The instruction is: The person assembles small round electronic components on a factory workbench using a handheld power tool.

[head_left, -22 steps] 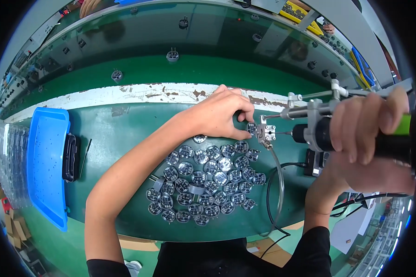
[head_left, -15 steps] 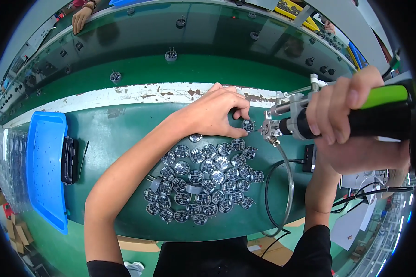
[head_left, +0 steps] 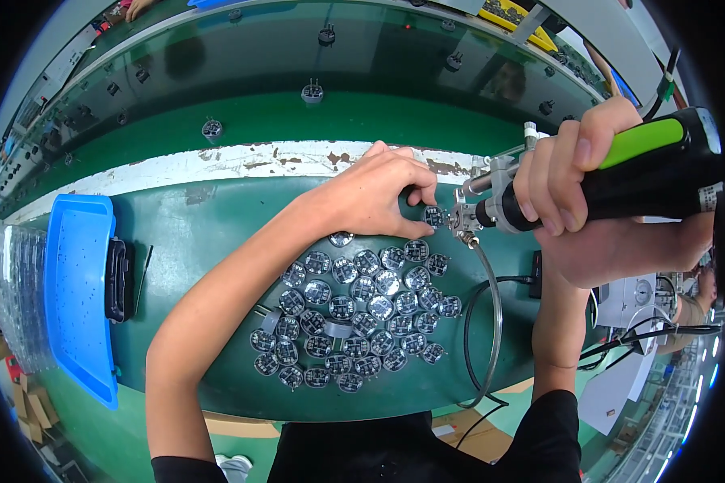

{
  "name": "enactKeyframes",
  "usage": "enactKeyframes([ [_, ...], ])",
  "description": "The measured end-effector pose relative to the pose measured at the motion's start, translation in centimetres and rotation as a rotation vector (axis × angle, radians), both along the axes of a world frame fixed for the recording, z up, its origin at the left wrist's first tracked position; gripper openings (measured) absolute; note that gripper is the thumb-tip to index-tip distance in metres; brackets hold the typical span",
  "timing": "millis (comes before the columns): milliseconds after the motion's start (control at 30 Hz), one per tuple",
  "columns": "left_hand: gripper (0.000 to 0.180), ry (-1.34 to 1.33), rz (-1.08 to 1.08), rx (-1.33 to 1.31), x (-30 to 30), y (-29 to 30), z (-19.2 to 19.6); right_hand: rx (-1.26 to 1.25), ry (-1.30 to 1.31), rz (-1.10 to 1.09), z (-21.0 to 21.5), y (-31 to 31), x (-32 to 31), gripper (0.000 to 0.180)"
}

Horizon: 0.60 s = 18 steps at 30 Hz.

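Observation:
My left hand (head_left: 379, 193) is closed, thumb and fingers around a small round module with electronic parts (head_left: 434, 216) on the green mat. Wrapped in my right hand (head_left: 576, 173) is a black and green electric screwdriver (head_left: 660, 173). Its metal screw-feed nozzle (head_left: 465, 219) points left and is right up against the module's right side; whether the tip touches a screw is too small to tell. Several more round modules (head_left: 362, 287) lie bunched together below my left wrist, mostly face up. A pair of them rest on their sides with metal pins sticking out.
A blue tray (head_left: 80, 298) stands at the left, beside a black box (head_left: 121, 280) and a thin dark rod (head_left: 144, 279). A clear hose (head_left: 495, 322) loops down from the nozzle. Past the chipped white ledge (head_left: 242, 161), a green conveyor (head_left: 395, 121) carries spaced modules.
The screwdriver has shifted left, and its nozzle has closed in on the held module; its rear end has tilted up. Modules on the conveyor have slid right. Another person's hand at upper left has drawn back.

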<state>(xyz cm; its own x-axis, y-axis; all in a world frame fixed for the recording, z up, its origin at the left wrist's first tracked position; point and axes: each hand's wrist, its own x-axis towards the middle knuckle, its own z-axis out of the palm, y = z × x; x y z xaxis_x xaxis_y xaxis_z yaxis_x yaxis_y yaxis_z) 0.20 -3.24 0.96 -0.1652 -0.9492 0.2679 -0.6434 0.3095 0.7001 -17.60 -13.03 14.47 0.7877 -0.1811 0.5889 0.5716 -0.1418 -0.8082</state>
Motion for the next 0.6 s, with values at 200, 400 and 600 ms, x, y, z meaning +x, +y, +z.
enactKeyframes([
  [200,0.028,-0.005,0.006,0.000,0.2,0.1,-0.1,0.058,-0.107,-0.033,-1.3,0.6,0.7,0.090],
  [400,0.028,-0.003,-0.003,-0.014,0.2,-0.1,0.1,-0.094,-0.066,0.043,0.4,0.7,1.2,0.091],
  [600,0.039,-0.005,-0.107,0.038,1.0,0.3,1.3,-0.076,-0.140,0.065,3.3,-1.3,-4.2,0.076],
])
